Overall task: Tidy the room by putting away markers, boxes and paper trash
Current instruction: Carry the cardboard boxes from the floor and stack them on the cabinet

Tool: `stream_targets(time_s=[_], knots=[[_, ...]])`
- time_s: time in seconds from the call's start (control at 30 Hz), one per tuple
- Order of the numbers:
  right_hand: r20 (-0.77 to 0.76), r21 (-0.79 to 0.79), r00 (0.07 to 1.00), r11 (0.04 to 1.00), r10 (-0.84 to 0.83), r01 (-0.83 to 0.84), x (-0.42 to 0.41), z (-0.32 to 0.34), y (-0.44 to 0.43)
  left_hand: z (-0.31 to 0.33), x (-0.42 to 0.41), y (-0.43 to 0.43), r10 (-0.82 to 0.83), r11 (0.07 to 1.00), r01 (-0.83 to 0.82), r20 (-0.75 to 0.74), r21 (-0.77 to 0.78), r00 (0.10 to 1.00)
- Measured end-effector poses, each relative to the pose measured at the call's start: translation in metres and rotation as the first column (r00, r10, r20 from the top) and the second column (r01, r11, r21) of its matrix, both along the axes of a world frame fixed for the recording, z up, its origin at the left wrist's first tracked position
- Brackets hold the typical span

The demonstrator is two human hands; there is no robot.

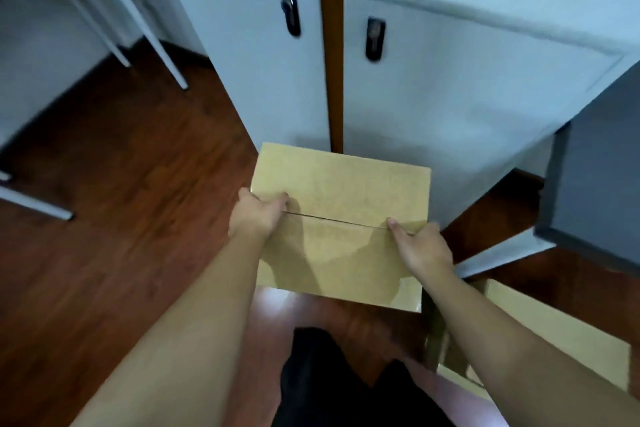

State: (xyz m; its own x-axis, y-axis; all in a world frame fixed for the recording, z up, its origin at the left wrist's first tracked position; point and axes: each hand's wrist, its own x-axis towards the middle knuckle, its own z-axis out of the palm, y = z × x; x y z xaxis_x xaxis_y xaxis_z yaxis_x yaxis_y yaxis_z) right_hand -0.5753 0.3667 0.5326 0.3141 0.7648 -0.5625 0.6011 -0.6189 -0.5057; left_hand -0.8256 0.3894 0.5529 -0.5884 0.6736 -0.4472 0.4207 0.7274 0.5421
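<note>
Head view: a closed cardboard box [341,225] is carried low in front of the body, above the wooden floor [121,184] and just near of a pale cabinet [450,97]. The box's long axis runs left to right across the view, tilted a little so its right end sits nearer. The seam between its top flaps runs the same way, from one hand to the other.

The left hand [258,215] clasps the left end, thumb lying on top along the seam, the other fingers wrapped over the edge and out of sight. The right hand [420,248] clasps the right end in the same way, thumb on the lid near the seam, fingers curled down the side. Both are closed firmly on the box, which hangs between them with nothing seen under it. Both forearms reach forward, nearly straight, converging on the box.

The cabinet's two doors lie directly beyond the far long edge, ajar with a narrow brown gap [331,69] between them, each with a dark handle [291,15]. A second cardboard box [554,333] sits open on the floor at near right. Judging by this, stowing the box inside needs a door swung wide, and neither hand is free
</note>
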Motion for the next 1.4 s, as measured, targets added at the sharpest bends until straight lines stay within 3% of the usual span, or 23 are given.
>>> stream_targets(time_s=[0.17, 0.33, 0.47, 0.6, 0.7, 1.0, 1.13, 1.27, 1.33, 1.4], knots=[[0.053, 0.26, 0.99, 0.956, 0.127, -0.136, -0.005, 0.17, 0.021, 0.164, -0.012, 0.016, 0.017, 0.996, 0.008, -0.276, 0.09, 0.961], [0.008, 0.479, 0.991, 0.869, 0.132, -0.12, 0.012, 0.307, 0.032, 0.301, -0.005, 0.043, -0.003, 0.966, 0.105, -0.396, 0.238, 0.918], [-0.224, 0.622, 0.961, 0.783, 0.16, 0.015, 0.033, 0.383, 0.045, 0.377, 0.005, 0.061, -0.005, 0.928, 0.133, -0.345, 0.347, 0.939], [-0.495, 0.666, 0.782, 0.744, 0.378, 0.062, 0.064, 0.437, 0.074, 0.427, 0.014, 0.093, -0.059, 0.878, 0.156, -0.219, 0.453, 0.974], [-0.509, 0.707, 0.727, 0.706, 0.46, 0.047, 0.077, 0.458, 0.114, 0.454, 0.022, 0.129, -0.121, 0.826, 0.212, -0.203, 0.523, 0.972], [-0.446, 0.812, 0.774, 0.568, 0.449, 0.138, 0.007, 0.511, 0.268, 0.511, -0.033, 0.281, -0.156, 0.741, 0.264, -0.224, 0.617, 0.962], [-0.448, 0.766, 0.794, 0.635, 0.411, 0.103, -0.02, 0.514, 0.342, 0.518, -0.063, 0.346, -0.215, 0.759, 0.312, -0.232, 0.572, 0.949], [-0.427, 0.705, 0.835, 0.705, 0.346, 0.069, -0.034, 0.49, 0.4, 0.493, -0.082, 0.398, -0.389, 0.734, 0.476, -0.273, 0.485, 0.88], [-0.401, 0.735, 0.877, 0.665, 0.266, 0.135, -0.041, 0.479, 0.421, 0.483, -0.089, 0.417, -0.454, 0.728, 0.55, -0.314, 0.409, 0.834], [-0.33, 0.826, 0.941, 0.506, 0.071, 0.251, -0.049, 0.473, 0.443, 0.482, -0.094, 0.432, -0.49, 0.739, 0.604, -0.376, 0.298, 0.786]])
